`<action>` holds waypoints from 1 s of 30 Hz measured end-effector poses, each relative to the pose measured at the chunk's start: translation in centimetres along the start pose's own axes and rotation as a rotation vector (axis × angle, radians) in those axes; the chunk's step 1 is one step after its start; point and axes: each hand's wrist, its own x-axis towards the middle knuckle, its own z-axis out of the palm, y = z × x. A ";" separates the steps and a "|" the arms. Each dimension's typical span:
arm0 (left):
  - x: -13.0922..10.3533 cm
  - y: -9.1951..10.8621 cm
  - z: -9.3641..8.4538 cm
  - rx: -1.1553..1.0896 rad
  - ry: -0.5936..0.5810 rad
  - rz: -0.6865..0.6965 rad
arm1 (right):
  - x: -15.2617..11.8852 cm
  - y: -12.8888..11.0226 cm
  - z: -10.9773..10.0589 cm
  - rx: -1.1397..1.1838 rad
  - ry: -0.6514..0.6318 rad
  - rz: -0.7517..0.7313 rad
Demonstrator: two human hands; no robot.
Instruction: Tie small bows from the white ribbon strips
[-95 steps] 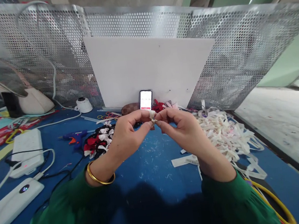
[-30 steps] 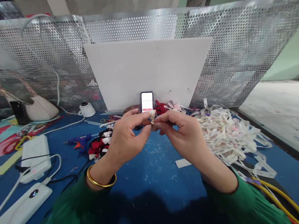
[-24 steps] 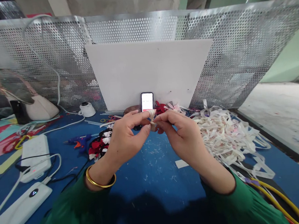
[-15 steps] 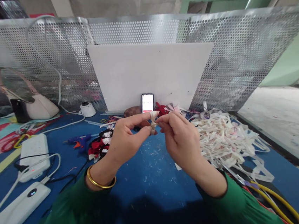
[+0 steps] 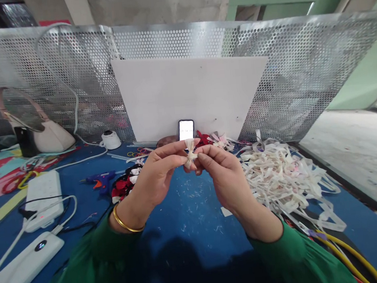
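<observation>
Between my two hands, above the blue table [image 5: 196,221], is a small cream ribbon bow [image 5: 190,154]. My left hand [image 5: 158,171] is closed, pinching the bow from the left with thumb and fingers. From the right, the thumb and index finger of my right hand [image 5: 223,171] pinch its other side near the knot. Fingers cover part of the bow's edges. Behind it a phone [image 5: 186,129] with a lit screen leans against a white board [image 5: 193,92].
At right lies a heap of whitish ribbon strips [image 5: 285,172], with yellow-handled scissors [image 5: 349,253] nearer me. To the left are red, black and white bows [image 5: 122,187], a blue glue gun [image 5: 100,180], a white power strip [image 5: 42,200] and a power bank [image 5: 27,264]. A perforated metal screen [image 5: 79,81] stands behind.
The bow has turned to face me, its loops now spread above and below the knot. My right thumb has come round to its front, and my left fingers have shifted slightly.
</observation>
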 end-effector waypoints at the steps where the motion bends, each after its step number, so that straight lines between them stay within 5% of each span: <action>1: 0.0 0.0 -0.1 0.025 0.015 0.010 | 0.0 0.0 -0.1 -0.017 0.026 -0.020; 7: 0.0 0.1 0.0 0.105 0.057 0.055 | -0.3 -0.6 -0.4 -0.144 0.111 -0.166; 14: -0.5 -0.1 0.8 0.150 0.134 0.099 | -0.6 -1.1 -0.3 -0.626 0.206 -0.575; 23: -0.8 0.2 1.1 0.304 0.145 0.173 | -0.5 -0.8 -0.1 -0.739 0.249 -0.597; 28: -0.5 0.2 1.1 0.074 0.101 0.078 | -0.3 -0.2 -0.1 -0.800 0.322 -0.685; 30: -0.3 0.2 1.0 -0.054 0.075 0.018 | -0.3 0.0 0.0 -0.706 0.310 -0.612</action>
